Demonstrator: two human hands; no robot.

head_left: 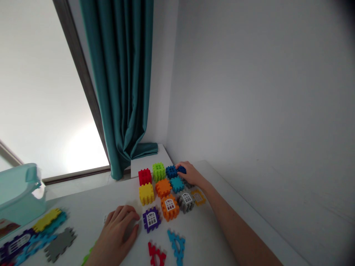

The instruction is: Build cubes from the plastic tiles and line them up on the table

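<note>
Several colored block cubes stand grouped on the white table. At the group's back right, my right hand (pixel 191 173) has its fingers wrapped round a dark blue block (pixel 181 170), beside another blue cube (pixel 171 171). My left hand (pixel 120 229) rests on the table with thumb and fingers apart and nothing between them, left of the purple cube (pixel 151 219) with a white window. Nearby stand a red cube (pixel 145 177), a green cube (pixel 159 171), a yellow cube (pixel 146 194), orange cubes (pixel 170 207) and a grey cube (pixel 186 201).
Red (pixel 156 255) and light blue (pixel 176 245) flat pieces lie at the front. At left are a grey plate (pixel 60 244), a yellow plate (pixel 47 220) and a mint bin (pixel 19 192). A wall (pixel 249 111) borders the right; a teal curtain (pixel 122 74) hangs behind.
</note>
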